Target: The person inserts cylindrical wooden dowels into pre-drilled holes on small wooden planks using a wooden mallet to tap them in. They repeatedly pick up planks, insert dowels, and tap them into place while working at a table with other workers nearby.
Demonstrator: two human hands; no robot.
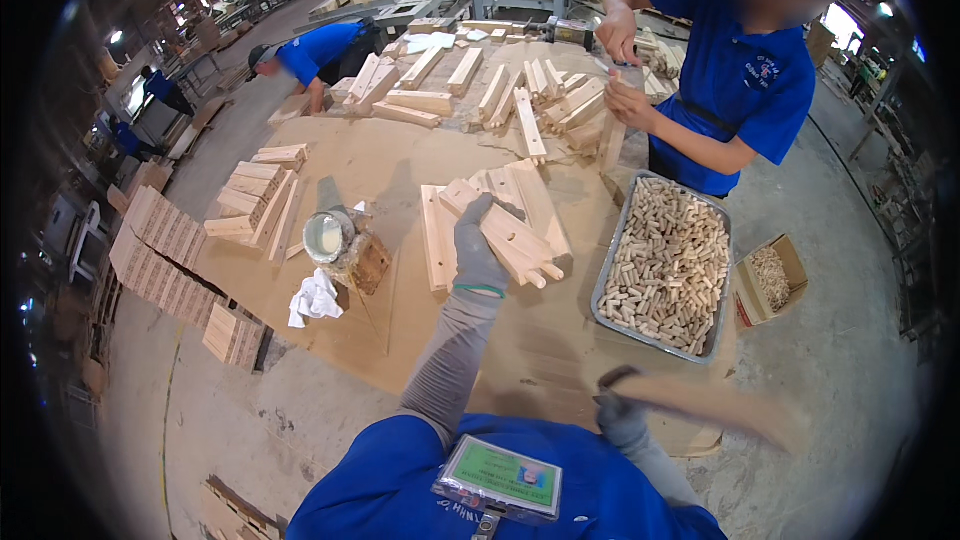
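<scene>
My left hand (478, 255), in a grey glove, is closed round a pale wooden block (522, 240) with short dowels sticking out of its near end. More wooden blocks (540, 198) lie on the board beneath and beside it. Low on the right, my gloved right hand (624, 418) is closed on a long brown wooden thing (710, 403); motion smears it, so its kind does not show. Just beyond that hand stands a grey tray (597, 302) heaped with wooden dowels (668, 260).
A glue pot (328, 236), a crumpled white cloth (316, 300) and stacked blocks (250, 198) are on the left. Across the table, a co-worker (735, 70) handles a wooden piece near piled blocks (570, 100). Another person (325, 50) bends at the far left. A cardboard box (790, 285) stands right.
</scene>
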